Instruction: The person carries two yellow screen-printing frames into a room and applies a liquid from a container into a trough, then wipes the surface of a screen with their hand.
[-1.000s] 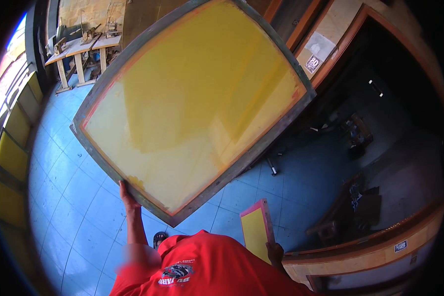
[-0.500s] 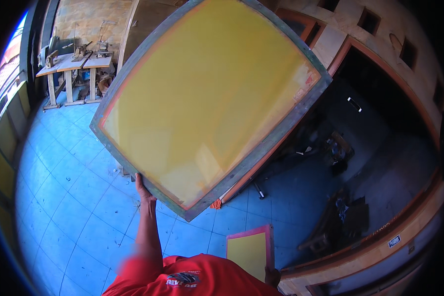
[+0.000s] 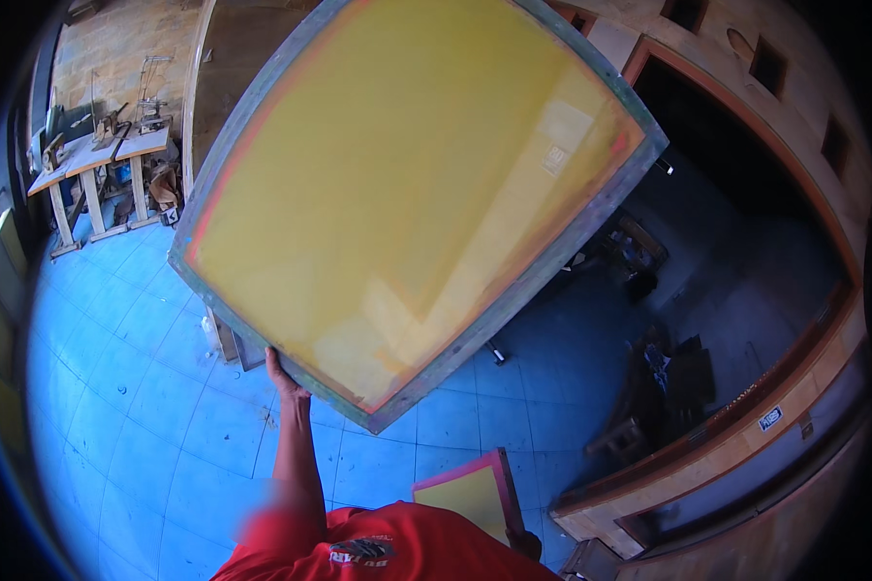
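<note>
A large screen-printing frame (image 3: pixel 388 203) with yellow mesh and a worn grey-green border fills the upper middle of the view, raised and tilted. My left hand (image 3: pixel 285 376) is closed on its lower left border, with the thumb lying on the face; the other fingers are hidden behind it. Low down, beside my red shirt, a second screen frame (image 3: pixel 463 491) has yellow mesh and a pink border. My right hand (image 3: pixel 524 541) grips this one by its right edge, mostly in shadow and partly covered by my body.
Sewing machines stand on wooden tables (image 3: pixel 100 155) at the far left. A dark doorway (image 3: pixel 746 242) with an orange-brown frame opens on the right, cluttered inside. Blue tiles cover the floor (image 3: pixel 145 387). Other frames (image 3: pixel 225 337) show partly behind the large screen frame.
The surroundings have turned counterclockwise in view, the sewing tables shifting left and down. Pale reflections on the large mesh have changed. The pink-bordered frame has moved slightly left and tilted; both grips continue.
</note>
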Available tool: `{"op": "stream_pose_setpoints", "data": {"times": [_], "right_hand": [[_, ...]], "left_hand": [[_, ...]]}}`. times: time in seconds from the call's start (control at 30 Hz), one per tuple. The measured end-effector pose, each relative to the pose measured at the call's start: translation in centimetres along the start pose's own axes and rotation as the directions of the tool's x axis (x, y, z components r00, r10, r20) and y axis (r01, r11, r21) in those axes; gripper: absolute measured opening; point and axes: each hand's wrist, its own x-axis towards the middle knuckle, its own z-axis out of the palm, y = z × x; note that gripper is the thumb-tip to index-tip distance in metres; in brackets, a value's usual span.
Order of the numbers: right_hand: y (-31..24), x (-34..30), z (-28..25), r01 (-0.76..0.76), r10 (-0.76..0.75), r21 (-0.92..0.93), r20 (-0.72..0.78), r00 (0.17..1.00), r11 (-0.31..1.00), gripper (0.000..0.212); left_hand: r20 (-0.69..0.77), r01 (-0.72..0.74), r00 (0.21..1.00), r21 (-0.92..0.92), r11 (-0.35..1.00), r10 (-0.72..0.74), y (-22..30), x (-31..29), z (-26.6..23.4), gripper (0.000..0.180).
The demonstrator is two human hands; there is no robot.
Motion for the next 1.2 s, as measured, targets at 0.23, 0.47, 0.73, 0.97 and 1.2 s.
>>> {"op": "stream_pose_setpoints", "data": {"times": [0.23,0.47,0.73,0.97,1.2], "right_hand": [[-5.1,-0.2,-6.2,-0.18,0.186,0.133,-0.032,0.982,0.975,0.033],[-3.5,-0.5,-6.0,-0.056,0.057,0.018,-0.078,0.995,0.998,0.027],[-4.5,-1.5,-7.1,-0.545,0.549,0.36,0.1,0.83,0.757,0.057],[-0.5,0.8,-3.7,-0.639,0.585,0.412,0.264,0.766,0.65,0.049],[3.8,2.4,-0.5,-0.767,0.654,0.451,0.415,0.632,0.456,0.046]], "left_hand": [[0.051,0.037,0.998,0.001,0.999,-0.037,0.0,0.6,0.1,0.056],[0.092,0.11,0.99,-0.029,0.993,-0.107,0.1,1.3,-1.3,0.055],[0.13,0.058,0.987,0.257,0.965,-0.094,7.9,0.1,-2.9,0.064],[0.342,0.088,0.89,0.519,0.85,-0.301,8.0,-2.3,5.5,0.051],[0.361,-0.196,0.817,0.907,0.372,-0.45,-7.8,-7.5,17.3,0.064]]}}
